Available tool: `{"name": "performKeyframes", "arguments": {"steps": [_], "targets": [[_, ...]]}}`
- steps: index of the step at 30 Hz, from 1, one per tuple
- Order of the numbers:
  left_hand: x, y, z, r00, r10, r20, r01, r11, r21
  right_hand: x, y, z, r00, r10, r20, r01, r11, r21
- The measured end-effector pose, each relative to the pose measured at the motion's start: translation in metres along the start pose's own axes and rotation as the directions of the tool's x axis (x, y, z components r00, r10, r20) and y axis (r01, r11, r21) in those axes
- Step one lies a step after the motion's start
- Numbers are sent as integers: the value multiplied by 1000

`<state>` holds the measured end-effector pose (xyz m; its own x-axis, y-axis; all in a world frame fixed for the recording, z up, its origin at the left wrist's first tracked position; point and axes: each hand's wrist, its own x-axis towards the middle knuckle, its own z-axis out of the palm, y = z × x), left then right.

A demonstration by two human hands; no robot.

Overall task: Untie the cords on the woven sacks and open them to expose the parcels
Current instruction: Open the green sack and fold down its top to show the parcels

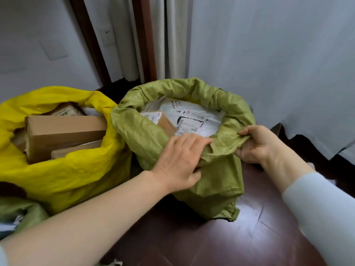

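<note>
A green woven sack (146, 135) stands open on the floor, its rim rolled down. Inside lie white plastic mail parcels (194, 114) with labels and a small brown box (165, 121). My left hand (178, 160) grips the near rim of the green sack. My right hand (257, 144) pinches the same rim just to the right. To the left, a yellow woven sack (63, 179) also stands open, showing long cardboard boxes (65, 129). No cord is visible.
Another green sack (21, 214) peeks in at the lower left. White walls and a grey-white curtain (288, 64) close in behind and to the right. A dark door frame (90, 41) stands at the back. The floor (211, 242) is dark red wood.
</note>
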<state>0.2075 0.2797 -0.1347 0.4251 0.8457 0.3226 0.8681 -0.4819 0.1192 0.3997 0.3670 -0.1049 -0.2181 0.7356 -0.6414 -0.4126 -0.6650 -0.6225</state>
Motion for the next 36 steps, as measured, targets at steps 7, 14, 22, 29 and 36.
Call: {"name": "performKeyframes", "arguments": {"steps": [7, 14, 22, 29, 36], "targets": [[-34, -27, -2, 968, 148, -202, -76, 942, 326, 0, 28, -1, 996, 47, -73, -26, 963, 267], [-54, -28, 48, 981, 193, -15, -174, 915, 363, 18, 38, -14, 989, 12, -146, 4, 994, 109], [-67, -31, 26, 954, 300, -26, -294, 946, 136, 22, 12, -3, 382, -861, -335, 451, 490, -746], [67, -23, -9, 985, -53, -167, 47, 998, -38, 48, -4, 31, 697, -717, -5, -163, -151, -975], [157, -54, 8, 951, -132, 278, 101, 987, 123, 57, -19, -11, 748, -660, 70, 501, 493, -712]]}}
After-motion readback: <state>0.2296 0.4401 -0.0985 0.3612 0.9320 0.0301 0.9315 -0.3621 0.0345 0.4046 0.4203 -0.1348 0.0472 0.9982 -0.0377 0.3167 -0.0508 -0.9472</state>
